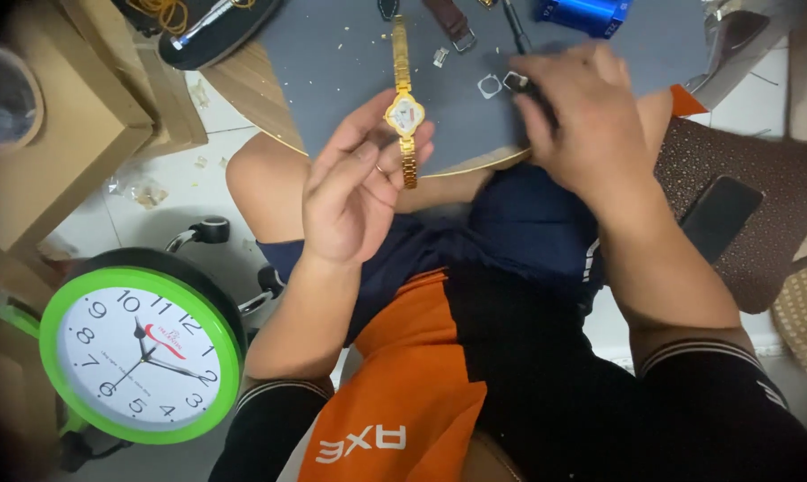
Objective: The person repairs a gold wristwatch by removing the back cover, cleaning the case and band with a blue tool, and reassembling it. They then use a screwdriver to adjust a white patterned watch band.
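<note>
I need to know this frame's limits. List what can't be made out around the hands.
- Head view: right hand covers the dark tool under it.
- Gold wristwatch: dial too small to read.
- Blue box and brown strap: cut by top edge.
- Left hand: palm faces away.

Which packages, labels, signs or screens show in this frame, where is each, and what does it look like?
Blue box: far edge of the grey table mat, glossy, rectangular, pale print.
Cardboard boxes: floor at left, brown, plain.
Wall clock: lower left, round, green rim, white dial with a small logo.
Phone: right, on a brown dotted cushion, black screen, dark.
Orange garment print: bottom centre, white lettering.
</note>
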